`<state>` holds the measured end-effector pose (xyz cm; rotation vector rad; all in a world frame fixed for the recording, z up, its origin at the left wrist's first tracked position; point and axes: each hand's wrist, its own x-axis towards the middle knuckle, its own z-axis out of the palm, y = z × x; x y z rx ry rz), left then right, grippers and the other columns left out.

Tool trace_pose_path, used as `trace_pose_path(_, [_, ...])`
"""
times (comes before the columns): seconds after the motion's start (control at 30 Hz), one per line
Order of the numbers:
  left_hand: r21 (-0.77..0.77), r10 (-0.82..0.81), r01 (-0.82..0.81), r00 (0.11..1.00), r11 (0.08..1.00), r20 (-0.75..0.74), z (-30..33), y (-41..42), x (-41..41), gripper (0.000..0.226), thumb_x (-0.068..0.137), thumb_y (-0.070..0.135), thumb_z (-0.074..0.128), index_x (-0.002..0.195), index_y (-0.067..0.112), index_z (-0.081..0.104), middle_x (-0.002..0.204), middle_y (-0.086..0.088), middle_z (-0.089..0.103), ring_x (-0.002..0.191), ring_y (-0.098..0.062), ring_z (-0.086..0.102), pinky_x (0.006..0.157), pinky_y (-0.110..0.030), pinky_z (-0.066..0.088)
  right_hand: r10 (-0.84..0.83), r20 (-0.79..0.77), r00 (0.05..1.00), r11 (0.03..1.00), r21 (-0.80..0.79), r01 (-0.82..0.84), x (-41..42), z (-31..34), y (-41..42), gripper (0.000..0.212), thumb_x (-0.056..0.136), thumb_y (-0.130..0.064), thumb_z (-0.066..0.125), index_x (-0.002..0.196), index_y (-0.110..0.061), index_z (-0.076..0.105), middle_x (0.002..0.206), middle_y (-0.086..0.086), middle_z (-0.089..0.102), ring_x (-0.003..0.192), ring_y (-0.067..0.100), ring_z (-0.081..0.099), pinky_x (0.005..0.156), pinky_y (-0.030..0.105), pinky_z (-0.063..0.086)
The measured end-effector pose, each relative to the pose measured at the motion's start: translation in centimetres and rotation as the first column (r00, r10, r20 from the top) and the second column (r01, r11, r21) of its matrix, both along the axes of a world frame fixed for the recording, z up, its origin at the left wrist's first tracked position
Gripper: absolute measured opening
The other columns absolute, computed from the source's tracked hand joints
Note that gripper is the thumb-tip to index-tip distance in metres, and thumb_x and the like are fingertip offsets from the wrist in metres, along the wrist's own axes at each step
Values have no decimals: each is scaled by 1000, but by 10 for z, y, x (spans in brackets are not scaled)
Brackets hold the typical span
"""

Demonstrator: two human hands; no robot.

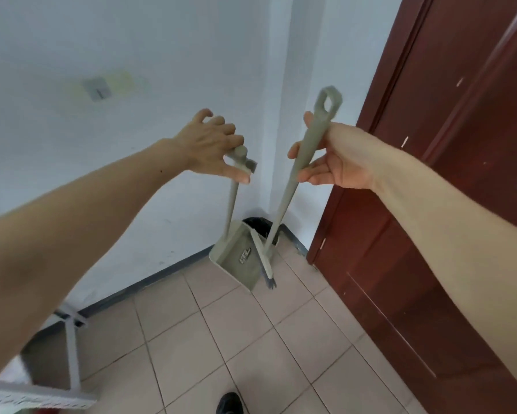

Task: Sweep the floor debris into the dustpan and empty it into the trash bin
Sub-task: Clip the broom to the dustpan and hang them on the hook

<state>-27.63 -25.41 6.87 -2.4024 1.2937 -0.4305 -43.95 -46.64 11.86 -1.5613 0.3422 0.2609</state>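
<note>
A grey-green long-handled dustpan stands on the tiled floor in the corner by the wall. My left hand rests on top of its upright handle, fingers loosely curled around the knob. A matching broom leans beside it, its dark bristles touching the floor at the pan's mouth. My right hand grips the broom handle just below its ring-shaped end. A black-lined trash bin sits in the corner behind the dustpan, mostly hidden. I see no debris on the floor.
A dark red wooden door fills the right side. A white wall with a dark baseboard runs along the left. A white metal table frame stands at lower left. My dark shoe shows at the bottom.
</note>
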Motion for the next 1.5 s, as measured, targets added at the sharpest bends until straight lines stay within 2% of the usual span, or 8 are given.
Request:
trace_pose_path(0.2, [-61, 134, -142, 984, 988, -118, -29, 33, -10, 92, 49, 101, 31, 97, 26, 56, 89, 8, 48, 100, -22, 51, 107, -48, 25, 95, -9, 995, 994, -44, -96, 35, -1, 60, 104, 77, -88, 24, 109, 1, 68, 83, 19, 71, 65, 27, 72, 57, 28, 58])
trace_pose_path(0.37, [-112, 155, -175, 974, 978, -165, -54, 59, -6, 89, 46, 102, 25, 85, 28, 56, 83, 10, 51, 92, -17, 51, 105, -46, 25, 126, -16, 992, 992, -5, -126, 68, -12, 104, 109, 75, -90, 21, 128, -2, 59, 100, 17, 69, 68, 28, 74, 58, 29, 59])
trace_pose_path(0.53, [-315, 210, -295, 938, 902, -275, -69, 91, 13, 94, 41, 104, 14, 62, 25, 59, 63, 12, 45, 78, -10, 47, 96, -43, 30, 233, -3, 972, 972, -5, -233, 96, -19, 139, 103, 76, -87, 26, 131, -5, 56, 96, 13, 68, 63, 26, 73, 57, 28, 59])
trace_pose_path(0.63, [-365, 223, -326, 929, 872, -297, -72, 107, 30, 89, 48, 101, 25, 56, 19, 58, 59, 9, 48, 73, -10, 47, 87, -38, 30, 297, 7, 955, 955, -4, -297, 116, -20, 154, 99, 77, -85, 29, 122, -3, 61, 86, 12, 71, 63, 24, 72, 58, 28, 59])
trace_pose_path(0.97, [-375, 154, -243, 956, 895, -251, -45, 146, 100, 79, 57, 96, 31, 60, 23, 60, 76, 9, 63, 91, -10, 56, 82, -37, 28, 381, 124, 916, 915, 95, -393, 173, -5, 186, 64, 89, -62, 49, 115, -6, 65, 72, 16, 72, 65, 19, 71, 59, 23, 58])
trace_pose_path(1.1, [-368, 143, -229, 959, 901, -246, -30, 152, 125, 82, 54, 99, 31, 64, 22, 57, 72, 6, 59, 87, -12, 52, 83, -35, 27, 302, 197, 933, 943, 79, -322, 200, 2, 194, 39, 91, -39, 65, 106, -3, 67, 69, 12, 74, 62, 15, 72, 57, 19, 58])
trace_pose_path(1.23, [-368, 211, -278, 954, 887, -211, -28, 158, 153, 98, 43, 104, 26, 74, 17, 60, 62, 9, 49, 76, -11, 46, 85, -37, 31, 286, 255, 924, 936, 133, -327, 231, 10, 197, 37, 88, -31, 70, 110, -2, 64, 62, 9, 72, 59, 13, 72, 54, 17, 56])
trace_pose_path(1.5, [-461, 256, -312, 949, 831, -182, -16, 151, 213, 64, 58, 86, 47, 64, 22, 54, 62, 8, 52, 78, -14, 51, 81, -37, 32, 423, 364, 829, 862, 121, -493, 309, 13, 181, 21, 94, -25, 63, 105, -8, 67, 75, 12, 74, 66, 16, 71, 58, 20, 57])
